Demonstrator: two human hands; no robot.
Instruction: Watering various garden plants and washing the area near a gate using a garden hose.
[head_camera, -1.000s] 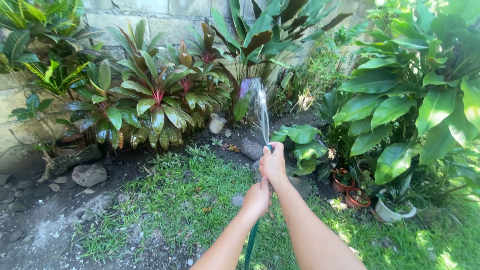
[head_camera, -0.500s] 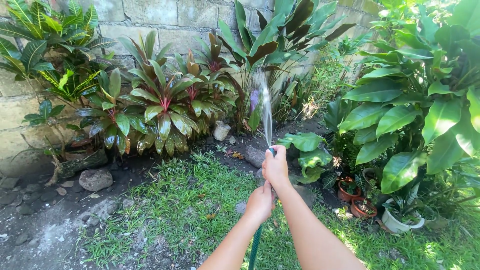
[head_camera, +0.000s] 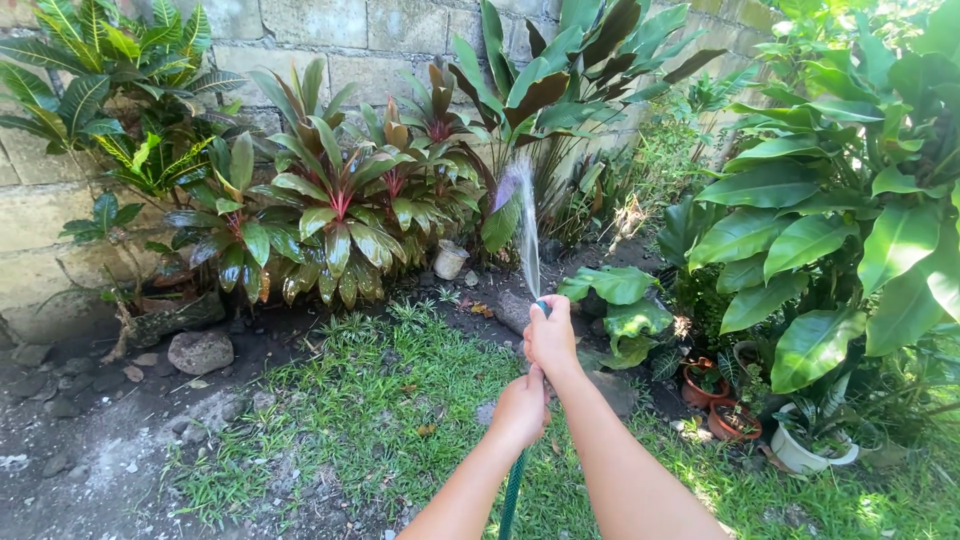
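Note:
Both my hands grip a green garden hose (head_camera: 510, 495) that runs up from the bottom of the view. My left hand (head_camera: 520, 408) is closed round it lower down. My right hand (head_camera: 551, 335) holds the hose end just ahead, thumb over the opening. A fan of water (head_camera: 524, 225) sprays up and away from that end toward the red-and-green leafy plants (head_camera: 340, 220) by the block wall (head_camera: 340, 30).
Broad-leaved shrubs (head_camera: 830, 200) crowd the right side. Terracotta pots (head_camera: 715, 395) and a white pot (head_camera: 800, 455) stand beneath them. Stones (head_camera: 200, 352) lie on bare soil at left. A small pale pot (head_camera: 450, 260) sits by the plants. Grass (head_camera: 390, 410) covers the ground under my arms.
The view has drifted down and right a little, so the plants sit lower in frame. My hands keep their grip on the hose, and the spray keeps flowing.

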